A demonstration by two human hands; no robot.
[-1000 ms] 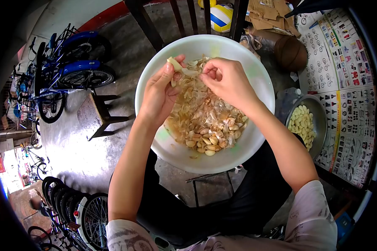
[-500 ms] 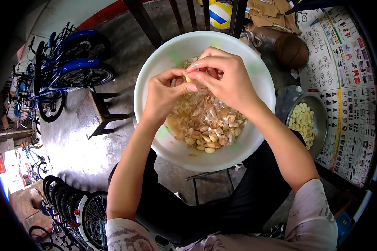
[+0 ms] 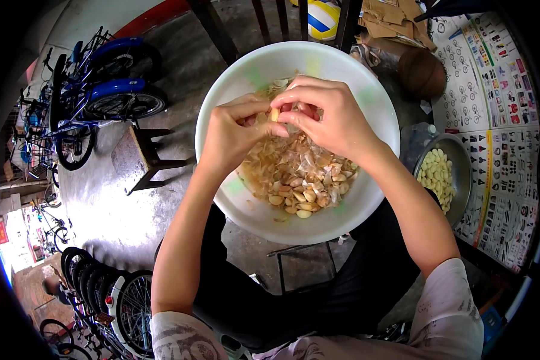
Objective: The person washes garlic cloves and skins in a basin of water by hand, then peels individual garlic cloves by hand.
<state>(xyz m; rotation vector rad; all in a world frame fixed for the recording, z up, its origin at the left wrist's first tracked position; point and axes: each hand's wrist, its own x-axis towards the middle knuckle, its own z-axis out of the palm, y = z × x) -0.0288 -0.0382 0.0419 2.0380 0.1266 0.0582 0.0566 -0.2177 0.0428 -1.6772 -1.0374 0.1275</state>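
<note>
A pale yellow garlic clove [image 3: 275, 114] is pinched between the fingertips of both hands, above a large white basin [image 3: 207, 138]. From the left, my left hand [image 3: 234, 129] closes on the clove with thumb and forefinger. My right hand [image 3: 327, 114] grips it from the other side, its fingers curled so that part of the palm is hidden. Below them in the basin lie wet, papery garlic skins [image 3: 294, 159] in some water. Several loose cloves [image 3: 303, 201] are gathered at the near side of this heap.
A metal bowl [image 3: 465, 180] of peeled garlic cloves [image 3: 436, 177] stands right of the basin, beside a printed poster sheet [image 3: 492, 138]. A wooden stool [image 3: 132, 159] and parked bicycles [image 3: 123, 99] are to the left. Dark chair slats [image 3: 282, 21] and a ball [image 3: 324, 21] are beyond the basin.
Both hands stay over the basin, and the clove between the fingertips shows more fully now. The whole view has shifted slightly.
</note>
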